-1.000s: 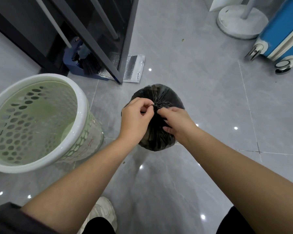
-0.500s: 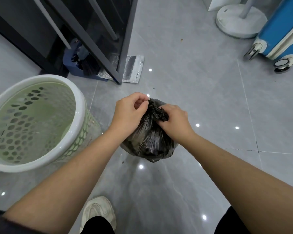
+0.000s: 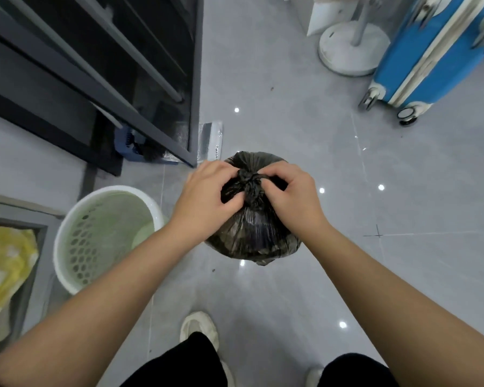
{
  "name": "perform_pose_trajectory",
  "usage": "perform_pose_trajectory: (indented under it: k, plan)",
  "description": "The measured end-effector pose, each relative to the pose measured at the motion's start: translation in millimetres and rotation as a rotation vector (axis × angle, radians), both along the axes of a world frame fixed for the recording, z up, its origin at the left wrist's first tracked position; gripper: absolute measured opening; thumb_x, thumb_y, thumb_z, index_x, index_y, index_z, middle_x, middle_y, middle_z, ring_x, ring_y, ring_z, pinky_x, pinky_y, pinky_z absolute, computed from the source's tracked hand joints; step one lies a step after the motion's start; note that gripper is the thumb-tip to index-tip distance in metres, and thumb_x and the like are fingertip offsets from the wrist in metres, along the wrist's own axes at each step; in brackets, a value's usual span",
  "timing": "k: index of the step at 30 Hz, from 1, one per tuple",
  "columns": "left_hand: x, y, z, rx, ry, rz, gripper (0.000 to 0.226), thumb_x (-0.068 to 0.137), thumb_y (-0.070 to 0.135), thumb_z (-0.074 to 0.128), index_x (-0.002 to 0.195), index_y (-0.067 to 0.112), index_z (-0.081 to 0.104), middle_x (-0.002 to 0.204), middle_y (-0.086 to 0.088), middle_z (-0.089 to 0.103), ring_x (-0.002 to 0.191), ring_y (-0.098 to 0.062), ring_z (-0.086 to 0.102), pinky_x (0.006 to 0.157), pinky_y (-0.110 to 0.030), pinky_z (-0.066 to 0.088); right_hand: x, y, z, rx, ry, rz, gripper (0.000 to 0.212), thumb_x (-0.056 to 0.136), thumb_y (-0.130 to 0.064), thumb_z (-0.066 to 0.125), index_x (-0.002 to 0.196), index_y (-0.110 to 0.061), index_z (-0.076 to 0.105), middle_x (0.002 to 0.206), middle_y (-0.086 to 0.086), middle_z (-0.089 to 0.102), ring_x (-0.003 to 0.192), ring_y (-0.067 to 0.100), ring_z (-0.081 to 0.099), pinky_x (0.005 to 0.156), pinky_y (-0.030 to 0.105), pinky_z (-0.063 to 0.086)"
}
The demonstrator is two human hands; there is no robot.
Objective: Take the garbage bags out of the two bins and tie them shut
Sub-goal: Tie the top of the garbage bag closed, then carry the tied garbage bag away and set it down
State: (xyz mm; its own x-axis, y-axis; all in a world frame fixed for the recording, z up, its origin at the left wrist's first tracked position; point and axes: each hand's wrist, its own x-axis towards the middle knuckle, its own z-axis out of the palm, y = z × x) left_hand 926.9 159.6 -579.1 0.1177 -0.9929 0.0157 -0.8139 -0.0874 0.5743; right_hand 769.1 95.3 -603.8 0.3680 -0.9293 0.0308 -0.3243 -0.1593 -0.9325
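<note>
A full black garbage bag (image 3: 253, 233) sits in the middle of the view over the grey floor, its neck gathered into a knot (image 3: 249, 181) on top. My left hand (image 3: 207, 196) pinches the bunched plastic on the knot's left side. My right hand (image 3: 289, 196) pinches it on the right side. Both sets of fingers curl into the plastic. A pale green perforated bin (image 3: 104, 236) with a white rim stands to the left with no bag inside. A second bin does not show.
A dark metal rack (image 3: 95, 79) fills the upper left, with a blue dustpan and brush (image 3: 132, 148) and a silver pouch (image 3: 210, 141) at its foot. A blue suitcase (image 3: 436, 54) and white fan base (image 3: 352, 48) stand upper right. Yellow cloth (image 3: 3, 263) lies far left.
The view has pulled back and the bin now looks smaller and nearer my arm. Both hands have closed in tighter on the knot, and the bag sits lower, below my hands.
</note>
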Motion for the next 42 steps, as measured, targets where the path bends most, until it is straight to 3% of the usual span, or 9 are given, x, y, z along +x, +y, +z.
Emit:
perform_pose_trajectory:
  k: [4, 10, 15, 24, 29, 36, 42]
  plan:
    - [-37.1, -12.2, 102.1, -0.048, -0.015, 0.063, 0.016, 0.081, 0.022, 0.057, 0.093, 0.019, 0.067, 0.094, 0.014, 0.058, 0.097, -0.015, 0.054, 0.085, -0.031, 0.032, -37.7, -4.4, 109.9, -0.030, 0.042, -0.010, 0.011, 0.082, -0.016, 0.065, 0.087, -0.022, 0.073, 0.087, -0.017, 0.067, 0.097, 0.013, 0.058, 0.093, 0.039, 0.045]
    - [-124.1, -20.9, 252.8, -0.077, 0.012, 0.036, 0.019, 0.083, 0.022, 0.056, 0.094, 0.016, 0.071, 0.097, 0.006, 0.067, 0.095, -0.016, 0.058, 0.087, -0.034, 0.034, -133.2, -7.0, 256.5, -0.053, 0.133, -0.027, 0.009, 0.081, -0.023, 0.065, 0.086, -0.025, 0.072, 0.086, -0.020, 0.064, 0.095, 0.012, 0.057, 0.091, 0.045, 0.045]
    - [-213.6, -37.8, 336.0, -0.088, 0.085, -0.037, 0.021, 0.083, 0.021, 0.055, 0.095, 0.014, 0.072, 0.094, 0.003, 0.068, 0.092, -0.021, 0.062, 0.088, -0.051, 0.046, -230.0, -9.8, 344.4, -0.050, 0.195, -0.080, 0.008, 0.083, -0.023, 0.067, 0.088, -0.024, 0.073, 0.088, -0.018, 0.065, 0.096, 0.012, 0.058, 0.093, 0.043, 0.044]
    - [-363.7, -123.4, 381.9, -0.120, 0.201, -0.227, 0.018, 0.084, 0.013, 0.056, 0.094, 0.017, 0.070, 0.095, 0.003, 0.066, 0.092, -0.021, 0.060, 0.085, -0.050, 0.047, -380.7, -53.8, 406.6, -0.076, 0.279, -0.327, 0.008, 0.083, -0.019, 0.069, 0.090, -0.021, 0.073, 0.090, -0.011, 0.068, 0.095, 0.012, 0.057, 0.090, 0.034, 0.045]
    - [-446.3, -199.4, 384.5, -0.119, 0.216, -0.316, 0.018, 0.084, 0.008, 0.059, 0.095, 0.016, 0.070, 0.094, 0.005, 0.065, 0.091, -0.020, 0.059, 0.083, -0.049, 0.047, -462.9, -116.3, 412.6, -0.082, 0.384, -0.394, 0.007, 0.083, -0.022, 0.067, 0.088, -0.022, 0.072, 0.091, -0.009, 0.069, 0.093, 0.015, 0.057, 0.089, 0.039, 0.045]
    - [-575.9, -321.4, 405.6, -0.092, 0.230, -0.472, 0.017, 0.086, 0.009, 0.057, 0.095, 0.014, 0.070, 0.094, 0.003, 0.064, 0.091, -0.017, 0.057, 0.083, -0.031, 0.044, -587.1, -214.4, 431.7, 0.016, 0.414, -0.475, 0.010, 0.083, -0.024, 0.067, 0.092, -0.023, 0.071, 0.095, -0.009, 0.067, 0.098, 0.014, 0.055, 0.093, 0.037, 0.043]
    - [-683.8, -413.9, 415.8, -0.133, 0.250, -0.566, 0.020, 0.083, 0.014, 0.053, 0.092, 0.011, 0.070, 0.092, 0.000, 0.066, 0.088, -0.016, 0.057, 0.081, -0.030, 0.045, -703.7, -288.9, 439.7, 0.022, 0.410, -0.514, 0.015, 0.083, -0.027, 0.069, 0.097, -0.023, 0.070, 0.099, -0.010, 0.065, 0.102, 0.013, 0.054, 0.094, 0.036, 0.043]
